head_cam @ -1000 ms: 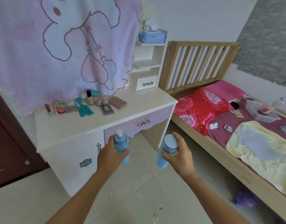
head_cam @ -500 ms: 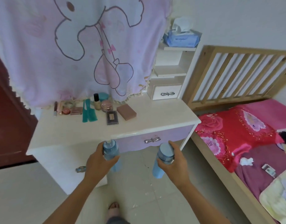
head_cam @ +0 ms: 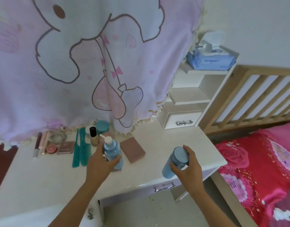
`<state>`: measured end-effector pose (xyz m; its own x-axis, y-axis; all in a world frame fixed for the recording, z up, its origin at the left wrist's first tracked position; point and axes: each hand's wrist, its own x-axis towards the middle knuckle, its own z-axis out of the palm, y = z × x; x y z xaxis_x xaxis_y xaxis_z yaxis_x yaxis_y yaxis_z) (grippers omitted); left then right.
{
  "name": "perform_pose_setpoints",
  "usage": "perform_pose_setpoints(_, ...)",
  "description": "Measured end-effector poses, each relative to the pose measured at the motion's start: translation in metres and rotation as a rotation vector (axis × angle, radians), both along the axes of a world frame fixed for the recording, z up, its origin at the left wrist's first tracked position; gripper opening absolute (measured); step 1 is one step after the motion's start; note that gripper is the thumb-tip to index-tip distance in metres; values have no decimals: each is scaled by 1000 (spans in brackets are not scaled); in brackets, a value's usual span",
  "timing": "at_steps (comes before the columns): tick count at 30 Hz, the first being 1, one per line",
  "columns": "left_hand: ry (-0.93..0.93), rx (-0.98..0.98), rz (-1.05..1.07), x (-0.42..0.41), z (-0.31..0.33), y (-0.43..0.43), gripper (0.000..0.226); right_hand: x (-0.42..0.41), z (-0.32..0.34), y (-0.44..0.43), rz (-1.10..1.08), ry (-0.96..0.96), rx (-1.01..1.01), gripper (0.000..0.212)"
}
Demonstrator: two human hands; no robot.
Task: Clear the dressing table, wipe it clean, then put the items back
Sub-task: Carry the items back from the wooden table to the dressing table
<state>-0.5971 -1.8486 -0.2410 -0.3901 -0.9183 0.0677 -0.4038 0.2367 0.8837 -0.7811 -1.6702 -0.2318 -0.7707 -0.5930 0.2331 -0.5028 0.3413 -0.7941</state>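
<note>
Looks like the put-back part: combs [head_cam: 83, 150], a brown box [head_cam: 132, 149] & small makeup bits [head_cam: 65, 147] already sit at the back of the dressing table [head_cam: 42, 181], so prob. just 2 bottles are left. Fingers of the left hand [head_cam: 100, 163] wrap round a blue pump bottle [head_cam: 112, 149], low over the table right beside the box; can't tell if it's down yet. The right hand [head_cam: 188, 168] grips a capped bottle [head_cam: 174, 161] near the front right edge. Box & combs crowd the spot. A tissue pack [head_cam: 209, 60] sits on the shelf [head_cam: 204, 72], bed [head_cam: 258, 161] at the right.
</note>
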Motion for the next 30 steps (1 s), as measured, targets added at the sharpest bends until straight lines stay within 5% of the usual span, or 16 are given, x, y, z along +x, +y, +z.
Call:
perform_pose_setpoints(19,-132,6,403,-77,-16,-66,54,-77,-7,-236,540,-124,-86,60)
perform_pose_setpoints(30,-128,56,382,-145,-18,-116,53,-130,-30,-300,515,-131,-37,68)
